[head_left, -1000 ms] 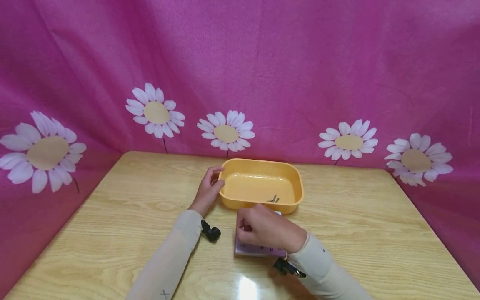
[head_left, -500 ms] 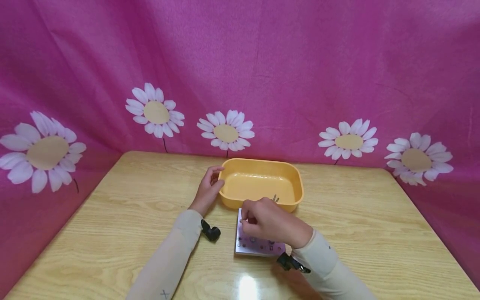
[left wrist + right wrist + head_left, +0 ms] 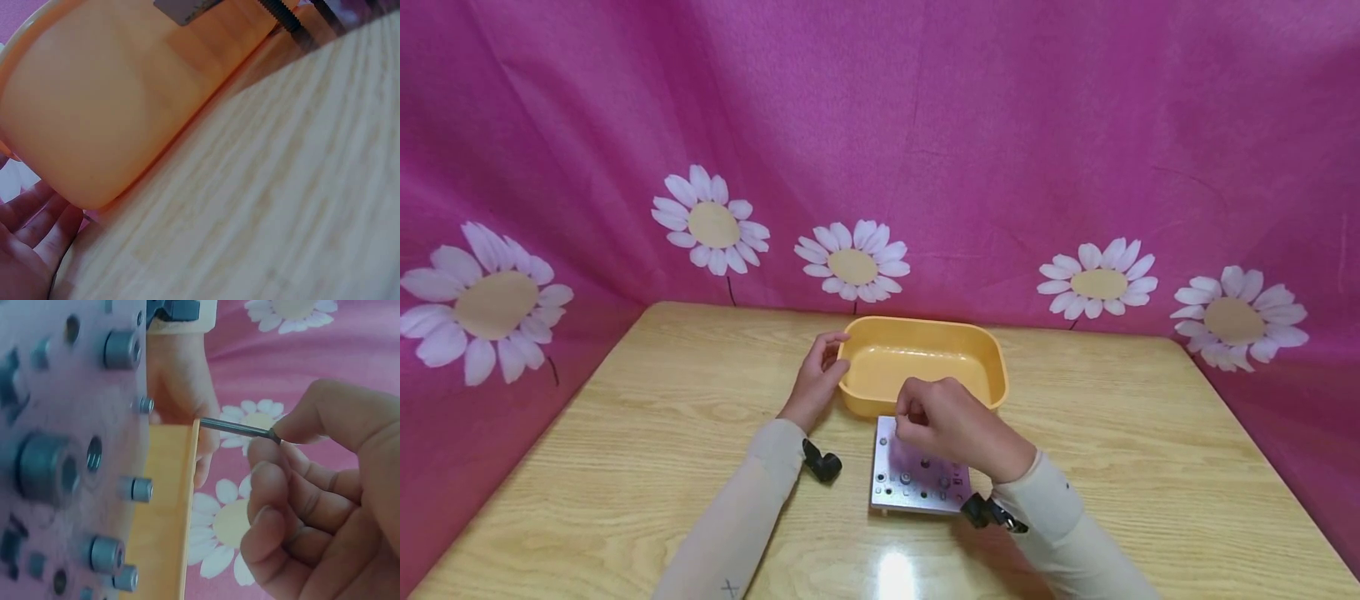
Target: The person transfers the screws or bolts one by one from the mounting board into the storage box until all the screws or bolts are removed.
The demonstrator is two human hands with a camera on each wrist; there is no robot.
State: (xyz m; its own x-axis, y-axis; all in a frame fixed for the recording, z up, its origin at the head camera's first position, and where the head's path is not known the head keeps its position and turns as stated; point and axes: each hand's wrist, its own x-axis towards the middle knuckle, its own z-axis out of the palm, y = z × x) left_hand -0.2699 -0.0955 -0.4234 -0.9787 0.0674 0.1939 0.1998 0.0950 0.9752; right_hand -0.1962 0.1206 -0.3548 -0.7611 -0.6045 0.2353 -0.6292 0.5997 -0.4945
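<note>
My left hand (image 3: 815,379) holds the left end of a yellow plastic tub (image 3: 867,406), with thumb and fingertips at its rim. Thumb and index finger of my right hand (image 3: 958,425) pinch a thin metal pin (image 3: 237,427) by its slightly flared end; the right wrist view shows it clear of the plate. Just below that hand lies a square metal plate (image 3: 913,493) with holes and several socket-head bolts (image 3: 107,553). It stands in front of the tub, and my right hand covers its upper right part. Threaded shanks (image 3: 281,14) extend beneath it in the left wrist view.
The light wood-grain table (image 3: 685,400) carries the tub near its back edge. A pink curtain (image 3: 970,150) with white flowers hangs behind and at both sides. Dark wrist straps (image 3: 822,463) sit on both sleeves.
My right hand has lifted off the plate and moved up and right toward the tub, uncovering more of the plate. It now blocks the pins seen earlier in the tub. My left hand stays put.
</note>
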